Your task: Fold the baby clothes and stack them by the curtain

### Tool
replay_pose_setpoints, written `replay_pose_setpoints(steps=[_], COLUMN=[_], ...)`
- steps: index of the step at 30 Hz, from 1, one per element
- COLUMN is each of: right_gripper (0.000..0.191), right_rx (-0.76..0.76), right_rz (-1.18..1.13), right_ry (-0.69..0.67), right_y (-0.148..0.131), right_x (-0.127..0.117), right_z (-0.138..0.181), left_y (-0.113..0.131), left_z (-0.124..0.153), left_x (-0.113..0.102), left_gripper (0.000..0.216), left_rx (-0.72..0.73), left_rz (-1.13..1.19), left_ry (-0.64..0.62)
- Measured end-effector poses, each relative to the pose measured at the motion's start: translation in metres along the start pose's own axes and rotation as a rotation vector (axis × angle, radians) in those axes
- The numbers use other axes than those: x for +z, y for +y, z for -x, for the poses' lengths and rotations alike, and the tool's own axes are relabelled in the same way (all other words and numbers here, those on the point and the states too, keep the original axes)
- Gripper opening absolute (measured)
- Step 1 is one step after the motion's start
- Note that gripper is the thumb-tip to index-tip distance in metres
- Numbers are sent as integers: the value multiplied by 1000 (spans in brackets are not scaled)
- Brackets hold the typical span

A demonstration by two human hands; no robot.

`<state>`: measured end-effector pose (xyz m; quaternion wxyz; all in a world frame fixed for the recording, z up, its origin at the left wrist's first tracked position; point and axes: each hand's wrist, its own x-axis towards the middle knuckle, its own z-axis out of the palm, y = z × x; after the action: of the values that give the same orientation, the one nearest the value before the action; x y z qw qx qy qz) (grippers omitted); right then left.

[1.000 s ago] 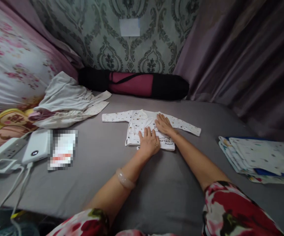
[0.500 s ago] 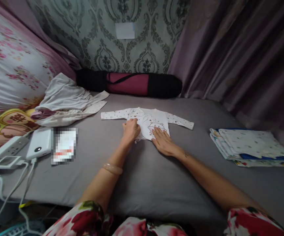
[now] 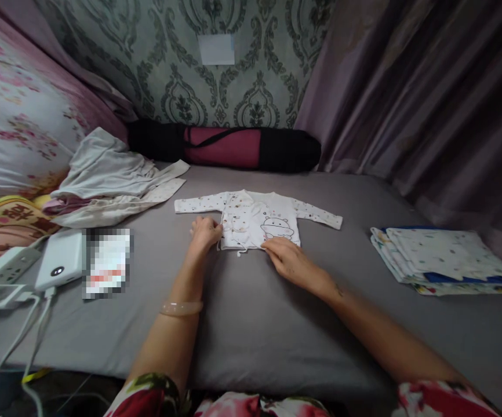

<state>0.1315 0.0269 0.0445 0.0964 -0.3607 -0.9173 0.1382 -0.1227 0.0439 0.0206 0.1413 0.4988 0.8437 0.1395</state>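
A white baby shirt [image 3: 255, 220] with small prints and a hippo-like cartoon face lies flat on the grey sheet, sleeves spread to both sides. Two thin tie strings hang at its lower left. My left hand [image 3: 206, 233] is at the shirt's left side edge, below the sleeve, its fingers curled and closed on that edge. At the bottom hem, under the cartoon, my right hand [image 3: 286, 259] has its thumb and fingers pinched together on the cloth. The fingertips of both hands are partly hidden.
Folded printed clothes [image 3: 446, 258] lie at the right. On the left are a crumpled pale garment [image 3: 107, 179], a white power bank [image 3: 62, 260], a power strip [image 3: 10, 269], cables and a blurred packet [image 3: 108, 263]. A black and maroon long bag [image 3: 225, 146] lies along the wall.
My left hand has moved off the shirt's front to its left side edge. My right hand, flat on the cartoon before, has drawn back to the hem and pinched it.
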Motion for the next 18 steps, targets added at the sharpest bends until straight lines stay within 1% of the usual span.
replay_pose_setpoints(steps=[3,5,7,9,13,15,18], right_gripper=[30,26,24,24,24,26,26], right_rx=[41,91,122,138,205,236,253], right_rz=[47,78,95,88,50,19,-33], right_ry=[73,52,-12,-87,-198,-203,-151], right_y=[7,10,11,11,9,7,7], right_x=[11,18,20,14,-8,-15,-16], right_z=[-36,-51,-60,-66,-85,-100,-122], left_y=[-5,-8,-10,-11,-12,-12,-10], left_z=[-1,-1,-2,-4,-7,-9,-10], left_x=[-3,-4,-6,-7,-7,-8,-9], left_gripper=[25,25,25,26,21,20,20], left_rx=[6,22,38,52,84,95,109], left_rz=[-6,-9,-8,-10,-25,-24,-11], left_ry=[-30,-67,-101,-113,-125,-136,-137])
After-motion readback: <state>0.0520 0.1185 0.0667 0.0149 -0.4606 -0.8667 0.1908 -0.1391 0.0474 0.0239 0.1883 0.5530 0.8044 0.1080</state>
